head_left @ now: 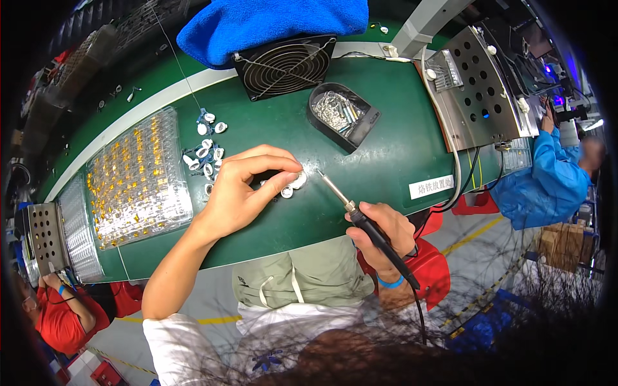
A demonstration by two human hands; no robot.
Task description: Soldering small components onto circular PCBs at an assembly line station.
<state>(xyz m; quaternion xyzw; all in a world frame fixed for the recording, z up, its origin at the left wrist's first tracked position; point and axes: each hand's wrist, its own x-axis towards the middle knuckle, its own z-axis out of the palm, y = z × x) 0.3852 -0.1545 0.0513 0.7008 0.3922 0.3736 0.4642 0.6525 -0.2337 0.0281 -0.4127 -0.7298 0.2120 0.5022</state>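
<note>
My right hand (386, 235) grips a black-handled soldering iron (370, 226), its metal tip pointing up and left toward my other hand. Thumb and forefinger of my left hand (248, 186) are pinched on a small white round part (298, 180) at the middle of the green bench. The iron's tip is a short gap to the right of that part. Just below the pinch lies another small white round piece (286, 192). Left of my left hand, several white round parts with dark blue wires (205, 154) lie in a loose group, some hidden behind the hand.
A clear plastic tray (138, 174) with rows of small orange pieces lies at left. Beyond my hands are a black scoop-shaped bin (344, 116) of metal bits, a fan (286, 67) and a blue cloth (270, 29). A perforated metal box (479, 90) stands at right; co-workers sit at both sides.
</note>
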